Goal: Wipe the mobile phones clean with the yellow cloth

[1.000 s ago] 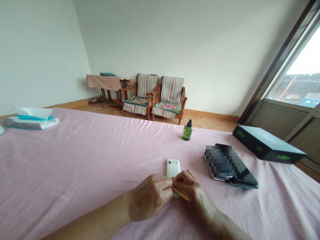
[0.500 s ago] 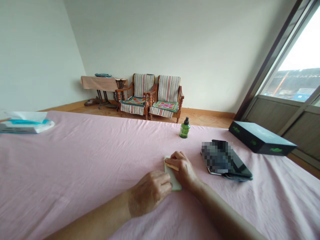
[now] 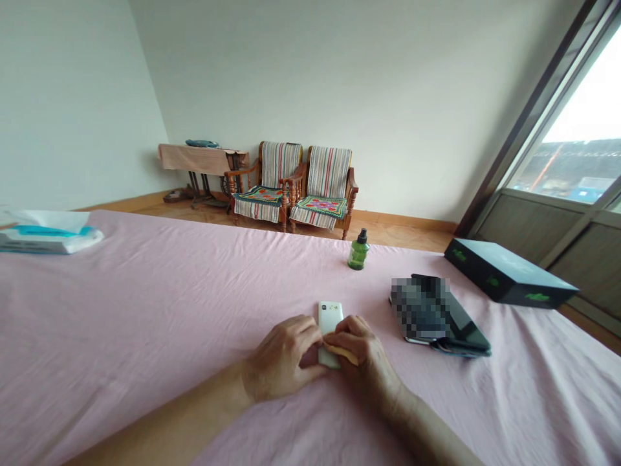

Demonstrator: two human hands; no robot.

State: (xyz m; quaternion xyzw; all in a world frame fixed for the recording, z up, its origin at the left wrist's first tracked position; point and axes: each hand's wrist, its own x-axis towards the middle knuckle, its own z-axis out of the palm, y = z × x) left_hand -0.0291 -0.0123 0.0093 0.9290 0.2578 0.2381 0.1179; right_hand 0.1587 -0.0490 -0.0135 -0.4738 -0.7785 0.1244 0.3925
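Note:
A white phone (image 3: 330,316) lies back up on the pink cloth, its camera at the far end. My right hand (image 3: 366,362) is closed on a folded tan cloth (image 3: 345,353), pressed to the phone's lower right part. At the phone's left edge is my left hand (image 3: 286,356), thumb and fingers bent around its near part and touching the side. Its fingertips are partly hidden beside the phone.
Beyond the phone stands a green spray bottle (image 3: 358,251). To the right lie dark devices (image 3: 460,323), partly pixelated, and a black box (image 3: 504,272). A tissue pack (image 3: 53,239) sits at far left. Two chairs (image 3: 323,175) stand behind the pink-covered table (image 3: 169,291).
My right hand has slid toward me along the phone with the tan cloth, uncovering the camera end. My left hand has shifted slightly, its thumb now apart from the fingers.

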